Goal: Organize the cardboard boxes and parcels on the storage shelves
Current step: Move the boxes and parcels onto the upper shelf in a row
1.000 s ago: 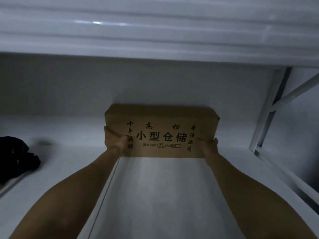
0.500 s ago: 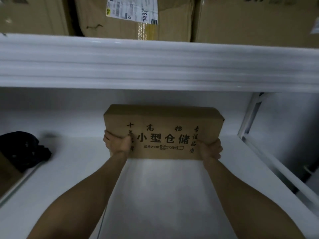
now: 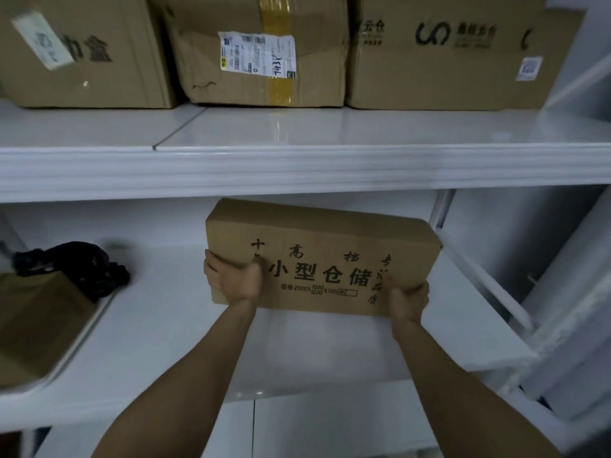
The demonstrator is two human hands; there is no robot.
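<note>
Both hands grip the printed cardboard box (image 3: 317, 256), left hand (image 3: 233, 279) and right hand (image 3: 408, 300) fingers curled round its ends.

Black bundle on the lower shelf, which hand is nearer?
Left. The left hand grips the printed box at its left end, toward the black bundle; the right hand grips its right end, farther off.

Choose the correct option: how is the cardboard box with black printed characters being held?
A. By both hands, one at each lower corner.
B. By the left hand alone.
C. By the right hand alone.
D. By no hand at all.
A: on the box, the left hand grips the lower left corner and the right hand the lower right corner.
</note>
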